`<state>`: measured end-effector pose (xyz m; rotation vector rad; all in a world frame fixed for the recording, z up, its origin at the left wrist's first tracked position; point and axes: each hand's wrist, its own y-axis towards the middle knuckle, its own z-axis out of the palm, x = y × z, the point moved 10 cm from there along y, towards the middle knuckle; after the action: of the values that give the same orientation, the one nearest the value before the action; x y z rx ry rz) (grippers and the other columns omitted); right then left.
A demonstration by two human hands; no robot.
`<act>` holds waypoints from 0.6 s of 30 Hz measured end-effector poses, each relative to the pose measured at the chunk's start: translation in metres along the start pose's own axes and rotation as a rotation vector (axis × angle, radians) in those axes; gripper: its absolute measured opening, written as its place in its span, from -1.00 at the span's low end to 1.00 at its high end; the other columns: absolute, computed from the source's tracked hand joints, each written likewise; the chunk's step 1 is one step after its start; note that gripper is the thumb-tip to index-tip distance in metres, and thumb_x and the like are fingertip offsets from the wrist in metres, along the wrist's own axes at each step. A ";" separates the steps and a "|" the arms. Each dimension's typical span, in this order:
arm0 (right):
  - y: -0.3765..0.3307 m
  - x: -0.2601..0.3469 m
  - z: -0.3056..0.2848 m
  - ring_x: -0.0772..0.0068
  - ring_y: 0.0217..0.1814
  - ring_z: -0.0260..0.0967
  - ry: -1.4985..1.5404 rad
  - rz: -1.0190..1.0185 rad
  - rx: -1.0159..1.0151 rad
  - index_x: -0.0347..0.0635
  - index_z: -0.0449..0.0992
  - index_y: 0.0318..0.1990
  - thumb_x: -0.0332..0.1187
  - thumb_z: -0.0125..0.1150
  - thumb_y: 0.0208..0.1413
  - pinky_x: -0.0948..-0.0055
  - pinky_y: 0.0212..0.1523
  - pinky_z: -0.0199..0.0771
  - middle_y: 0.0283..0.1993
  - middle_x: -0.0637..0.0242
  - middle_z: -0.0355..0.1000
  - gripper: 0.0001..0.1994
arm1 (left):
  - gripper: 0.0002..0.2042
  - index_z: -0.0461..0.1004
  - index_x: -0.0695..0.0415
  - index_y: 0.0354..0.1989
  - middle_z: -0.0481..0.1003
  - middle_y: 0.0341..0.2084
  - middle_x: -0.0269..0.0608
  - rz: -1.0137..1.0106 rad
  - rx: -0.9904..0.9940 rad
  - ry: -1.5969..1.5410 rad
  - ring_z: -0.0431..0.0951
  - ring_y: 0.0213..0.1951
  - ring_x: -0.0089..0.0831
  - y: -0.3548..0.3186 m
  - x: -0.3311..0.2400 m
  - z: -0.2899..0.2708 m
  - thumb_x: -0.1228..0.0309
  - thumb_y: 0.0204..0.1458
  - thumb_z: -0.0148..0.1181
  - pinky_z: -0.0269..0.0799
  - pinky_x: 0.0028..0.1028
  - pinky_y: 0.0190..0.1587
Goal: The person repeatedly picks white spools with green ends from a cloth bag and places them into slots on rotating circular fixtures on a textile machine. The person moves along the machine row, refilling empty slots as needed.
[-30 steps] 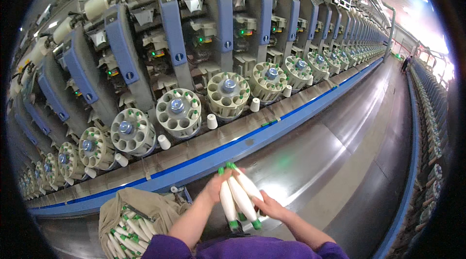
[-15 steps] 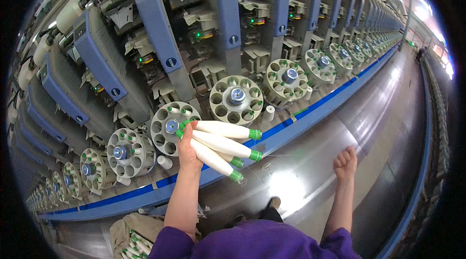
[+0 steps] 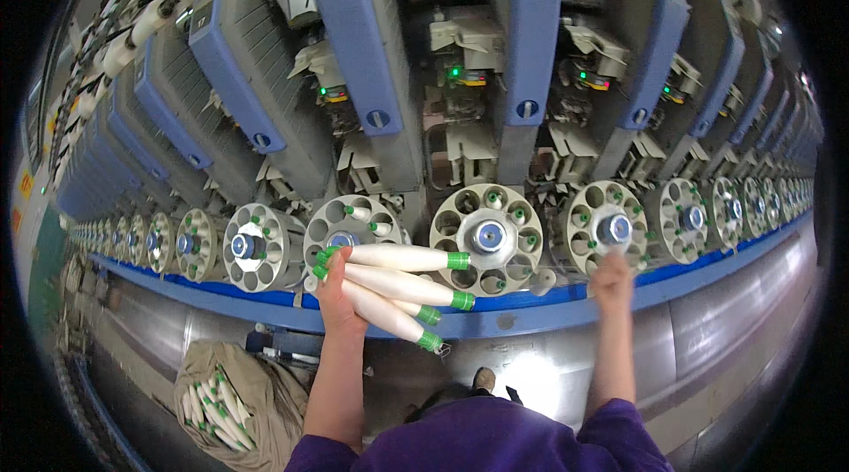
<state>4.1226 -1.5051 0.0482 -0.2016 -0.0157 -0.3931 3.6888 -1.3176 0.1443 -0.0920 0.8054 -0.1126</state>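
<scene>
Gripped at their ends in my left hand (image 3: pixel 335 291) is a bunch of several white yarn bobbins (image 3: pixel 398 282) with green tips, fanned out to the right. They pass in front of a round bobbin magazine (image 3: pixel 312 247). My right hand (image 3: pixel 611 280) is raised near the lower rim of another round magazine (image 3: pixel 577 247), right of the middle. Motion blurs its fingers, so whether they hold anything is unclear. Between the hands sits a magazine (image 3: pixel 442 247) with a blue hub and green-tipped bobbins in some of its pockets.
A long winding machine with blue upright panels (image 3: pixel 354 39) spans the view, magazines lined along its blue front rail (image 3: pixel 566 315). At lower left stands a cloth sack (image 3: pixel 281 392) holding more green-tipped bobbins (image 3: pixel 217 410). My shoe (image 3: pixel 484 378) shows on the shiny floor (image 3: pixel 672 357).
My view has turned to face the machine more squarely. My right hand has moved from above the floor to beside a magazine. My left hand still holds the bobbins.
</scene>
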 end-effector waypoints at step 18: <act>0.047 -0.118 0.006 0.56 -0.55 0.21 -1.829 0.197 0.591 -0.18 0.44 -0.40 -0.16 0.07 0.11 0.54 -0.51 0.28 -0.59 0.46 0.25 -0.74 | -0.74 0.42 0.22 -0.21 0.42 -0.28 -0.14 0.289 -0.126 0.300 0.45 -0.27 -0.34 -0.021 -0.014 0.020 0.27 0.06 0.11 0.43 -0.33 -0.19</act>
<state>4.0319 -1.4171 0.0387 0.0845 -1.8740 0.1182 3.6924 -1.3357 0.1702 -0.0775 1.1161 0.2030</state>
